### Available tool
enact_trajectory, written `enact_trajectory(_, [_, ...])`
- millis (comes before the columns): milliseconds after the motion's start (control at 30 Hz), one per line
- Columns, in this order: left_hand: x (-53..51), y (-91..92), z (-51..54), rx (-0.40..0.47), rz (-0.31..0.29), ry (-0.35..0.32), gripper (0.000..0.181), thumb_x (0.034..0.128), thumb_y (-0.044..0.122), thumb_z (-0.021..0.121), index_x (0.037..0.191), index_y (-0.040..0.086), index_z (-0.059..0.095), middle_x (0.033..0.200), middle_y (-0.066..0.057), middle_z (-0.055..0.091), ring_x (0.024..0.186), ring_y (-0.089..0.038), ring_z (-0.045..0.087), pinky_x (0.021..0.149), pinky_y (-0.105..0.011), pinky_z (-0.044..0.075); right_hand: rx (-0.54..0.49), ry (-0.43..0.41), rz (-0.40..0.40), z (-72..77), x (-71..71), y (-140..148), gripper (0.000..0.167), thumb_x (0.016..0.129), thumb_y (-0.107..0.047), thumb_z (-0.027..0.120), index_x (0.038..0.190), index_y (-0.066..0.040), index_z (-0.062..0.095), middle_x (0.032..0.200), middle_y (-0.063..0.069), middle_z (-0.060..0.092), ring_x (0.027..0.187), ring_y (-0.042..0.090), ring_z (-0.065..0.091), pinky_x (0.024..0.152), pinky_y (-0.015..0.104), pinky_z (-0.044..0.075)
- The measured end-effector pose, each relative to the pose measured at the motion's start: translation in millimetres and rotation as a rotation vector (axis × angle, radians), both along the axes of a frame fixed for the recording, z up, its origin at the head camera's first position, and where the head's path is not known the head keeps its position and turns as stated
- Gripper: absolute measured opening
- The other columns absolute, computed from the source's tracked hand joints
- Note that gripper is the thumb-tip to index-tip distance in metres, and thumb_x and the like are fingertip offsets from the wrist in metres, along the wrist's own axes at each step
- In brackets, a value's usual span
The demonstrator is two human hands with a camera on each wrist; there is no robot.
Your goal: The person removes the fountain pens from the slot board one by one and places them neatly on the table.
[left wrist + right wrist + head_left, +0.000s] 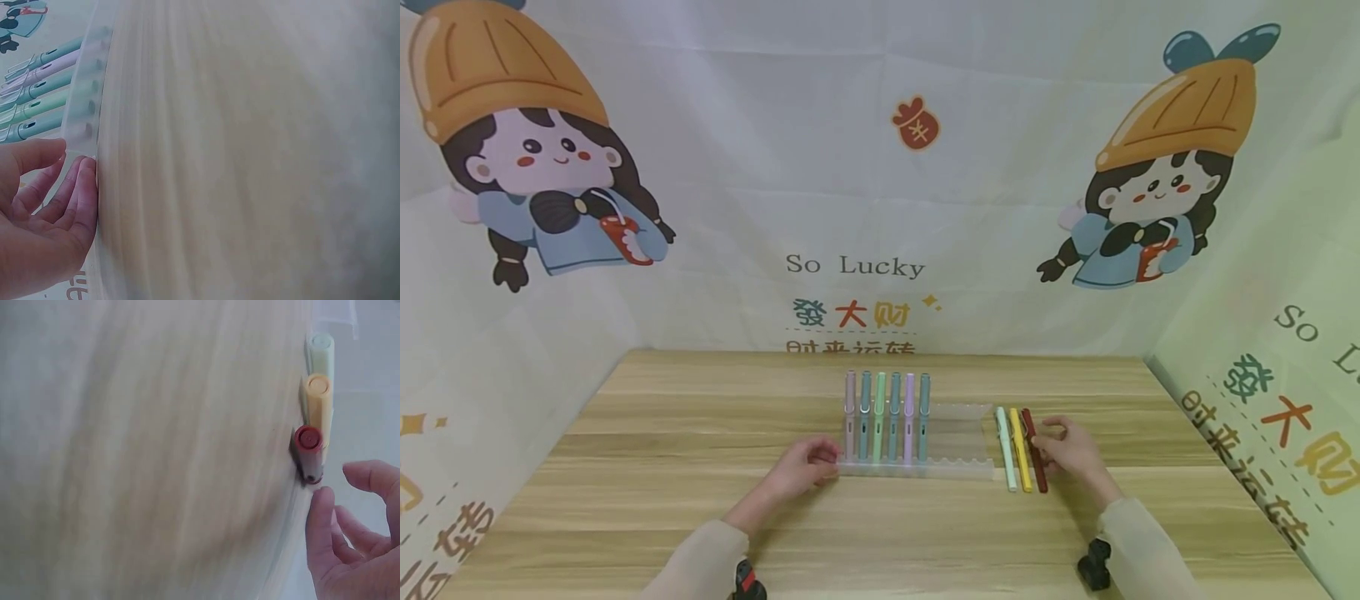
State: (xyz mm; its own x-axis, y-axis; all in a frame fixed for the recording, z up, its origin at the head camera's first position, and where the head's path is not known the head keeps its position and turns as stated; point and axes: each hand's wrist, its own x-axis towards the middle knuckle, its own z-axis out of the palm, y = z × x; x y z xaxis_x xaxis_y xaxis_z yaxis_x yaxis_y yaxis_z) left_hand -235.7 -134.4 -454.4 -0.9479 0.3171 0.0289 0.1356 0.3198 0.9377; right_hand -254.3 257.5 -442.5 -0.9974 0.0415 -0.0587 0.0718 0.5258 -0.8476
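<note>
A clear plastic pen rack lies on the table. Capped pens in mauve, blue-grey, light green and lilac stand side by side in its left part. My left hand is at the rack's left end, fingertips touching it; the left wrist view shows thumb and fingers loosely bent there. Right of the rack lie a pale mint pen, a yellow pen and a dark red pen. My right hand is beside the dark red pen, its thumb and forefinger apart in the right wrist view.
The wood-grain table extends around the rack and loose pens. A printed cloth hangs behind the table and along its sides. Notches run along the rack's front strip, with bare ones on its right part.
</note>
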Motion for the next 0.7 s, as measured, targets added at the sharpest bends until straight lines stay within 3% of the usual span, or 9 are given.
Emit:
enact_trajectory(233, [-5.8, -3.6, -8.7, 0.003, -0.006, 0.004, 0.021, 0.0805, -0.003, 0.056, 0.099, -0.011, 0.052, 0.088, -0.012, 0.055, 0.078, -0.021, 0.053, 0.062, -0.036, 0.048, 0.046, 0.167, 0.004, 10.6, 6.8, -13, 0.041, 0.082, -0.005, 0.057, 0.117, 0.010, 0.044, 0.079, 0.014, 0.055, 0.061, 0.025, 0.057, 0.053, 0.032, 0.050])
enact_trajectory(533, [-3.4, -2.3, -5.4, 0.005, -0.009, 0.006, 0.020, 0.0800, -0.005, 0.055, 0.099, -0.012, 0.052, 0.088, -0.013, 0.055, 0.078, -0.022, 0.053, 0.063, -0.036, 0.048, -0.060, 0.252, 0.062, 5.5, 8.5, -38, 0.033, 0.081, 0.001, 0.057, 0.112, 0.007, 0.051, 0.080, 0.012, 0.058, 0.067, 0.029, 0.056, 0.053, 0.031, 0.049])
enact_trajectory(700, [-5.2, -2.5, -8.6, -0.003, -0.012, 0.007, 0.020, 0.0796, -0.005, 0.054, 0.099, -0.011, 0.052, 0.086, -0.011, 0.055, 0.077, -0.020, 0.053, 0.062, -0.033, 0.048, -0.137, 0.271, 0.093, 14.5, 18.8, -57, 0.031, 0.078, 0.007, 0.057, 0.109, 0.009, 0.052, 0.082, 0.017, 0.059, 0.071, 0.028, 0.057, 0.056, 0.029, 0.049])
